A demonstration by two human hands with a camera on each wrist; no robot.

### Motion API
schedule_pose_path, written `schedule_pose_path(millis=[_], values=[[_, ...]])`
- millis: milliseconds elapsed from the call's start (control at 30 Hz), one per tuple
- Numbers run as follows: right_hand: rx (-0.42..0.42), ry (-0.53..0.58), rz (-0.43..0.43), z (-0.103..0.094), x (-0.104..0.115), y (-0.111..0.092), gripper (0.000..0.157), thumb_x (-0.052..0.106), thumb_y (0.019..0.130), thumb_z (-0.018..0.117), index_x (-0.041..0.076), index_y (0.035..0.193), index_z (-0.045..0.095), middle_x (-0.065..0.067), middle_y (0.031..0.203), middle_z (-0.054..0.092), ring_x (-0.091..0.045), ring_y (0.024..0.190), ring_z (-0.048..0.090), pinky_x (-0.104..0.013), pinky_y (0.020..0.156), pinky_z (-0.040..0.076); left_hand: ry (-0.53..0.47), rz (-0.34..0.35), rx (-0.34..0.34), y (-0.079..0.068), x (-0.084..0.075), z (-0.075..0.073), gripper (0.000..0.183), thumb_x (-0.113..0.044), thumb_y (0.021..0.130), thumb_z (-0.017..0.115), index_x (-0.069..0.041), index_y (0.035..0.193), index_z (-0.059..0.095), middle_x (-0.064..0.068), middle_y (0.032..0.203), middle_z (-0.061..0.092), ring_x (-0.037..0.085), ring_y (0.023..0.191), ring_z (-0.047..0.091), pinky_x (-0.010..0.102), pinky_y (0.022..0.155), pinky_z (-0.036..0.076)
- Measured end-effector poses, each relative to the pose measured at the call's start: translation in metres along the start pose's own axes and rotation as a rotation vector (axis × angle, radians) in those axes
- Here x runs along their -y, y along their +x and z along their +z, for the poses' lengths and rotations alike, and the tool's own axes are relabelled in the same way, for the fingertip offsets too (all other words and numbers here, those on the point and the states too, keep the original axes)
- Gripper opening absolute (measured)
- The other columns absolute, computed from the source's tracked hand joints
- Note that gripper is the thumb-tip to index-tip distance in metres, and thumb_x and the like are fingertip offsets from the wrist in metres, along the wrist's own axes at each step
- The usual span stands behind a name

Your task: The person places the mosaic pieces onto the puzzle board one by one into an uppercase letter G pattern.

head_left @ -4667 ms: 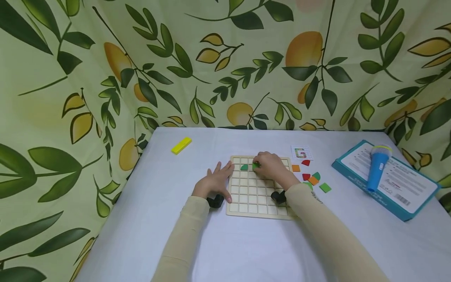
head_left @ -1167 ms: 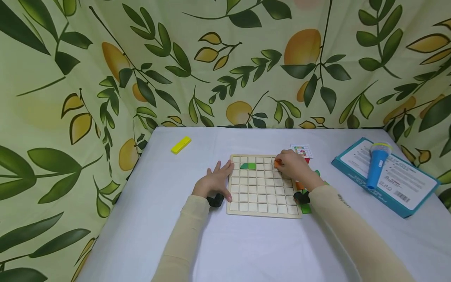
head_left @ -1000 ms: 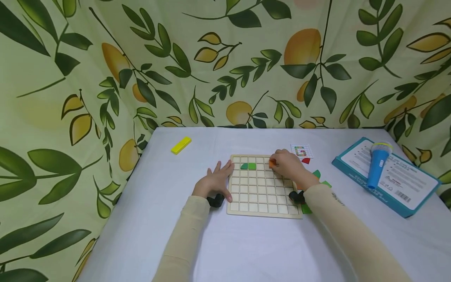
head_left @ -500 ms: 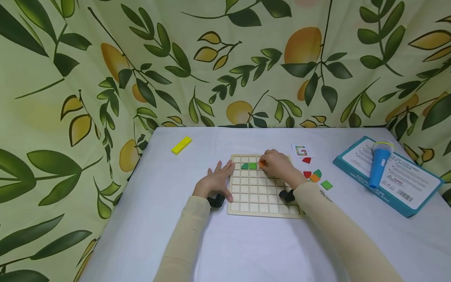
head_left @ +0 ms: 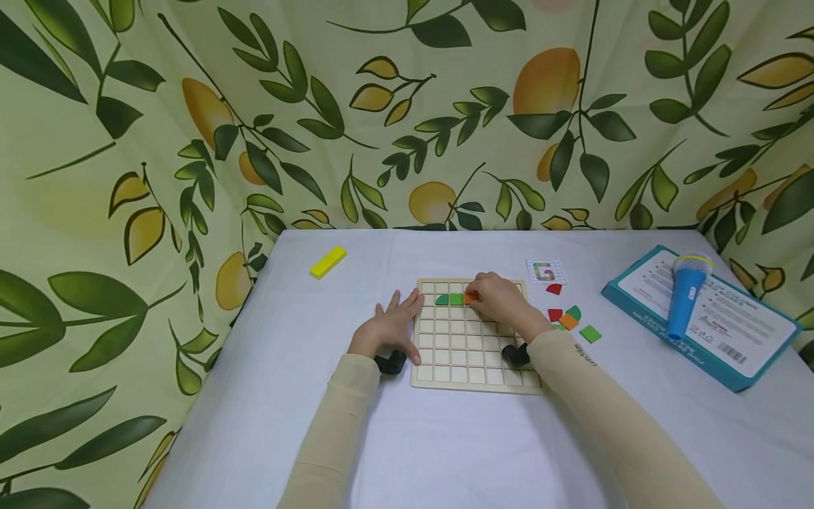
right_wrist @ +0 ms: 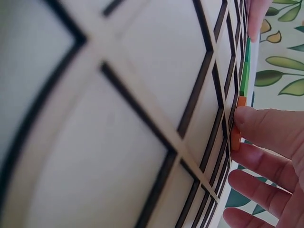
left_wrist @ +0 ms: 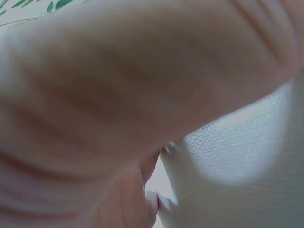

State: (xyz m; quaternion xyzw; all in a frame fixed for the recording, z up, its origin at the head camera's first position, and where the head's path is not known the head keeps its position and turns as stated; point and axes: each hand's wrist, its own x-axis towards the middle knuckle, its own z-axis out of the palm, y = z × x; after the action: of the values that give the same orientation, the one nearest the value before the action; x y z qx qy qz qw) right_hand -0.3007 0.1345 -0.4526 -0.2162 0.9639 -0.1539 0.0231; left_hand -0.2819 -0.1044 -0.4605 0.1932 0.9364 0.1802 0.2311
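Note:
A wooden grid board (head_left: 458, 353) lies on the white table. My left hand (head_left: 386, 329) touches its left edge with fingers spread. In the second row sit a dark green quarter-round tile (head_left: 441, 300) and a light green square tile (head_left: 456, 299). To the right of these, my right hand (head_left: 499, 300) pinches an orange square tile (head_left: 469, 298) down at the board. The right wrist view shows thumb and index finger on that tile, its edge close against the green one. In the left wrist view, skin fills most of the frame.
Right of the board lie loose tiles, among them a red quarter-round (head_left: 554, 289), an orange square (head_left: 569, 322) and a green square (head_left: 590, 334). A pattern card (head_left: 545, 271) lies behind them. A blue toy microphone (head_left: 685, 297) rests on a teal box (head_left: 738, 353). A yellow block (head_left: 328, 262) lies back left.
The light green square was set beside the dark green piece and released. My right hand then carried the orange tile leftward along the row to beside it. The left hand has stayed put.

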Motion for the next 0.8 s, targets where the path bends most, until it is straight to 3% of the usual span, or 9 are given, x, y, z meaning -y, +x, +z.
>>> schedule_pose_path(millis=[500,700,800], values=[[-0.002,-0.029,0.004,0.002,-0.004,-0.003,0.024,0.018,0.083,0.069,0.008,0.104,0.07,-0.005,0.094,0.061,-0.022,0.087,0.054,-0.038,0.077,0.049,-0.016,0.005,0.008,-0.002,-0.001,-0.001,0.134,-0.036,0.045,0.091,-0.021,0.15,0.008,-0.008,0.154,-0.007,0.028,0.139,-0.014,0.061,0.105,-0.005],[-0.067,-0.012,-0.009,-0.012,-0.015,-0.023,0.025,0.015,0.082,0.069,0.005,0.106,0.069,-0.009,0.1,0.062,-0.027,0.095,0.056,-0.041,0.077,0.05,-0.022,-0.004,0.008,-0.002,-0.002,-0.001,0.134,-0.035,0.046,0.091,-0.022,0.15,0.008,-0.007,0.154,-0.006,0.027,0.139,-0.014,0.06,0.106,-0.005],[-0.073,0.002,0.051,-0.022,-0.028,-0.039,0.028,0.014,0.083,0.069,0.003,0.109,0.067,-0.012,0.107,0.06,-0.031,0.101,0.054,-0.045,0.082,0.048,-0.023,-0.002,0.006,-0.002,-0.002,-0.001,0.133,-0.035,0.046,0.091,-0.022,0.15,0.008,-0.007,0.155,-0.005,0.027,0.139,-0.014,0.06,0.106,-0.005]])
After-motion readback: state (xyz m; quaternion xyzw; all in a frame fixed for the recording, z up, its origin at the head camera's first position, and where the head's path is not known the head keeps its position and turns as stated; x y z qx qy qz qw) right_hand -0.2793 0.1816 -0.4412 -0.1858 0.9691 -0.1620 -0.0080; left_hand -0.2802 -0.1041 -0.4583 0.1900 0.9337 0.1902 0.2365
